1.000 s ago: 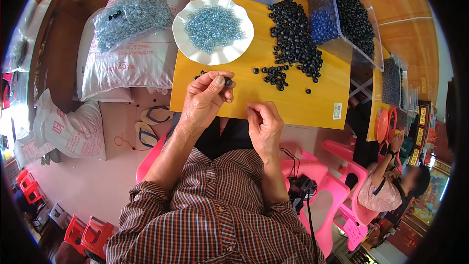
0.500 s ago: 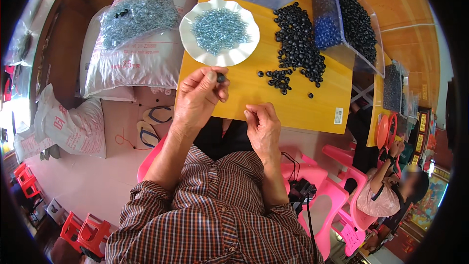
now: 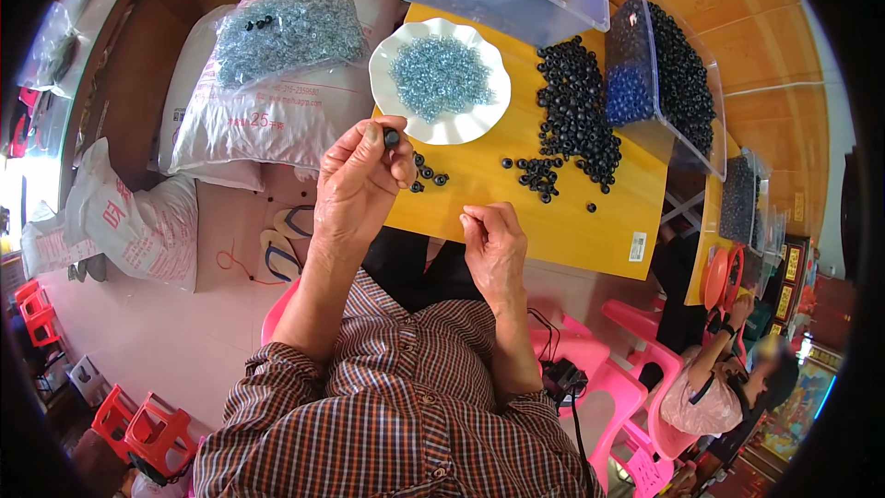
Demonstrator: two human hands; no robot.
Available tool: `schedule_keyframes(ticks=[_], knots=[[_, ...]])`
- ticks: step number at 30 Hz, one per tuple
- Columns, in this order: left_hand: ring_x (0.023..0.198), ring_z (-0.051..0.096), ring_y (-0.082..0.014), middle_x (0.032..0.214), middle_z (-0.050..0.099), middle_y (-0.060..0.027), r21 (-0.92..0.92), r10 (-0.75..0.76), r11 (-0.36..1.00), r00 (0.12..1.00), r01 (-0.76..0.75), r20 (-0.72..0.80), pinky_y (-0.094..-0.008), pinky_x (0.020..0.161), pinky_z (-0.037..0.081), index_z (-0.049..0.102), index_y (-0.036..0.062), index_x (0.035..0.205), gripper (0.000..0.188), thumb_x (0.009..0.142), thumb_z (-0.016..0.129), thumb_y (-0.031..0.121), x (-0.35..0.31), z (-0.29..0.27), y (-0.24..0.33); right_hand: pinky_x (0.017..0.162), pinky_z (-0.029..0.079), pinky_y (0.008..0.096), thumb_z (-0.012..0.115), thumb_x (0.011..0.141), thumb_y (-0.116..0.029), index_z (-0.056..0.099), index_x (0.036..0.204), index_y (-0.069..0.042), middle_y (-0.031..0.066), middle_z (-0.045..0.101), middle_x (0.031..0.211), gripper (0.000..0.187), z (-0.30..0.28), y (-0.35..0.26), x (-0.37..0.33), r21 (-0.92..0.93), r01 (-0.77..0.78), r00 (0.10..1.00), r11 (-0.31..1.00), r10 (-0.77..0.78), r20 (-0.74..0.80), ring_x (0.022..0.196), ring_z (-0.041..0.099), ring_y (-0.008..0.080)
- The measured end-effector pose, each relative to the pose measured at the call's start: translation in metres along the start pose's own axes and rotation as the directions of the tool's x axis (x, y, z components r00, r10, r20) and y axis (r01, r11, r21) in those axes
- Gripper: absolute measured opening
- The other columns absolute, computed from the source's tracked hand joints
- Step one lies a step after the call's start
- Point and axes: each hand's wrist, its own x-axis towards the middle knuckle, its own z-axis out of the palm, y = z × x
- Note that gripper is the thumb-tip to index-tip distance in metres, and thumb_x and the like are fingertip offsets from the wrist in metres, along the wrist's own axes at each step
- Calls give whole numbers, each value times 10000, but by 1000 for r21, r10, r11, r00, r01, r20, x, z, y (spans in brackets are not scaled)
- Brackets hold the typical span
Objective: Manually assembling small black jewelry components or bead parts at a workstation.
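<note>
Your left hand is raised over the near-left corner of the yellow tabletop, fingers curled, pinching a small black rubber ring between thumb and forefinger at the very top of the hand. Just to the right of that hand and a little below the ring, a few loose black rings lie on the yellow surface. Directly beyond your fingertips sits a white scalloped plate heaped with small pale-blue metal pieces.

Your right hand rests at the near edge of the tabletop, fingers bent together with thumb meeting fingertips; whether anything sits between them is too small to tell. Beyond and to the right of it spreads a larger pile of black rings. Far to the left of your left hand, a clear bag of the same blue pieces lies on a white sack.
</note>
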Motion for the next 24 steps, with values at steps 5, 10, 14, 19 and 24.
schedule_keyframes(ticks=[5, 10, 14, 19, 24], knots=[[689, 515, -139, 906, 575, -99, 8, 18, 1000, 998, -18, -63, -270, 636, 412, 592, -20, 1099, 219, 971, 521, 143, 4, -4, 1, 552, 476, 280, 667, 806, 46, 639, 891, -1, 93, 577, 801, 101, 3, -6, 19, 26, 24, 999, 999, -23, -38, 609, 591, 180], [713, 548, -125, 894, 615, -86, 9, -12, 1000, 998, 12, -64, -251, 651, 459, 627, -19, 1095, 231, 966, 554, 157, 6, -8, -4, 577, 477, 291, 670, 792, 56, 641, 910, 3, 85, 588, 815, 132, 11, -13, 40, 14, 89, 993, 996, -88, -85, 650, 593, 196], [723, 556, -123, 897, 621, -82, -8, -12, 1000, 997, 12, -77, -246, 658, 467, 628, -17, 1104, 230, 964, 556, 151, 6, -6, -1, 666, 480, 332, 673, 785, 33, 653, 926, -31, 71, 607, 858, 156, 21, -21, 70, -119, 230, 963, 966, -244, -117, 763, 595, 241], [713, 568, -123, 900, 637, -79, -5, -13, 1000, 996, 12, -93, -238, 654, 469, 628, -16, 1105, 228, 963, 557, 149, 5, -8, -4, 853, 403, 383, 663, 815, -120, 633, 1052, -120, 25, 612, 1039, 239, 38, -23, 92, -281, 364, 926, 888, -377, 10, 971, 546, 245], [694, 584, -119, 898, 649, -76, 5, -29, 1000, 994, 30, -109, -232, 634, 476, 629, -15, 1103, 232, 964, 557, 155, 6, -9, -8, 886, 353, 417, 691, 810, -186, 616, 1068, -99, 23, 604, 1051, 282, 40, -14, 100, -337, 437, 897, 834, -430, 99, 1004, 519, 251]])
